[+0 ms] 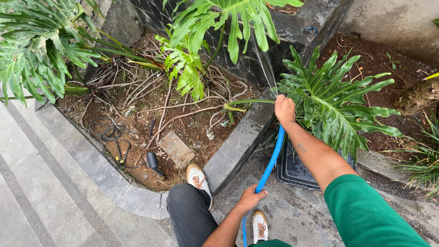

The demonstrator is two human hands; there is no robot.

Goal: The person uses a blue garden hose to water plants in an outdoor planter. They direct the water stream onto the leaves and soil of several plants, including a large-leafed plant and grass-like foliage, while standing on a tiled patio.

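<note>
Blue hose (270,164) in right hand (284,110), left hand (250,197).

Hose end: nozzle of the blue rubber hose (270,163) hidden inside the right hand (284,110), centre frame.
Hose tail: runs off the bottom edge below the left hand (249,198).
Black plastic tray (292,171): partly covered by the right forearm.
Large lobed green leaves (36,45): cut by upper left edge.
</note>
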